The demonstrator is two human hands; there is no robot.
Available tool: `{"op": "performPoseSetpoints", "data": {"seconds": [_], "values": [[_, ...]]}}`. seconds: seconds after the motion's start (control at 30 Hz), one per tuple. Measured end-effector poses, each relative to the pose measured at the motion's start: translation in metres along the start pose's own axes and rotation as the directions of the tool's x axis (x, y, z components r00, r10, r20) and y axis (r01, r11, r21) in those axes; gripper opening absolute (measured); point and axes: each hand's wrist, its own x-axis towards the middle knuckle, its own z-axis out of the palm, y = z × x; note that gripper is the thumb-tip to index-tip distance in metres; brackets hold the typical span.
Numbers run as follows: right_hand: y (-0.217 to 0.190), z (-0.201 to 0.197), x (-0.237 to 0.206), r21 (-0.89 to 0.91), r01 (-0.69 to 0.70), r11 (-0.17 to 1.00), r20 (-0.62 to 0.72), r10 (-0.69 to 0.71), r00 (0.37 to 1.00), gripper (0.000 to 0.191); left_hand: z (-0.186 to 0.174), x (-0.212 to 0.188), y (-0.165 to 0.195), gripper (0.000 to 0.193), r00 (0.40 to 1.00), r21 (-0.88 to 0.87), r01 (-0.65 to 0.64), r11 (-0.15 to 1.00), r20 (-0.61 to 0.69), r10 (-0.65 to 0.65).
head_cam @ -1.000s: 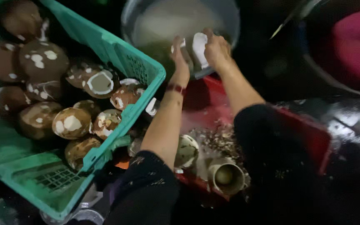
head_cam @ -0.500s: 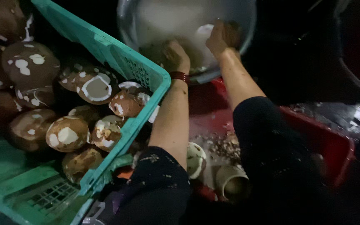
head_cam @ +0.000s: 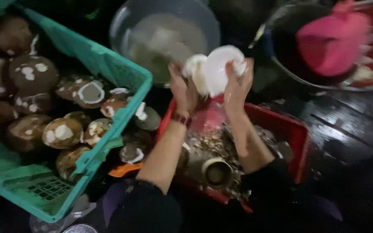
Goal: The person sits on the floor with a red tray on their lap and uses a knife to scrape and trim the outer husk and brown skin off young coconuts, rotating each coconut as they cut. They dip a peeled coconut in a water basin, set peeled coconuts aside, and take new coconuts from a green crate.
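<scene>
My left hand (head_cam: 184, 89) and my right hand (head_cam: 237, 84) are raised together over a red tub (head_cam: 299, 131). Between them they hold a peeled white coconut (head_cam: 219, 69), broken into two white pieces; the left grips the smaller piece, the right the larger round one. Just behind the hands stands a metal basin (head_cam: 126, 26) with cloudy water and white pieces in it. My dark sleeves come up from the bottom of the frame.
A green plastic crate (head_cam: 92, 52) at the left holds several brown, partly peeled coconuts (head_cam: 33, 73). The red tub holds shell scraps and a round metal tool (head_cam: 216, 171). A dark bowl with a pink object (head_cam: 331, 41) sits at the upper right. The floor is wet and dark.
Both hands have lifted out of the metal basin and drawn back over the red tub, bringing the white coconut up with them, now seen as two pieces.
</scene>
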Motion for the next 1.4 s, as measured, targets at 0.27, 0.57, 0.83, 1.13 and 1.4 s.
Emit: {"op": "performPoseSetpoints", "data": {"seconds": [0.27, 0.57, 0.83, 1.13, 1.4], "values": [[0.024, -0.166, -0.088, 0.052, -0.706, 0.707, 0.309, 0.661, 0.684, 0.045, 0.016, -0.150, 0.058, 0.038, 0.715, -0.034, 0.561, 0.827, 0.522, -0.464], [0.007, -0.336, -0.005, -0.420, -0.705, 0.571, -0.081, 0.751, 0.656, 0.047, -0.031, -0.154, 0.075, 0.046, 0.727, 0.193, 0.171, 0.966, 0.637, -0.256], [-0.085, -0.369, 0.073, -0.309, -0.127, 0.942, 0.008, 0.136, 0.991, 0.050, -0.093, -0.146, 0.045, 0.040, 0.885, -0.205, 0.300, 0.932, 0.423, -0.192], [0.002, -0.223, -0.152, -0.797, -0.069, 0.600, 0.408, 0.618, 0.672, 0.056, -0.186, -0.114, 0.018, 0.022, 0.896, -0.153, 0.438, 0.886, 0.001, -0.443], [0.014, -0.209, -0.177, -0.759, 0.133, 0.637, 0.438, 0.350, 0.828, 0.059, -0.193, -0.128, 0.014, 0.042, 0.949, 0.208, 0.152, 0.966, 0.242, -0.202]]}}
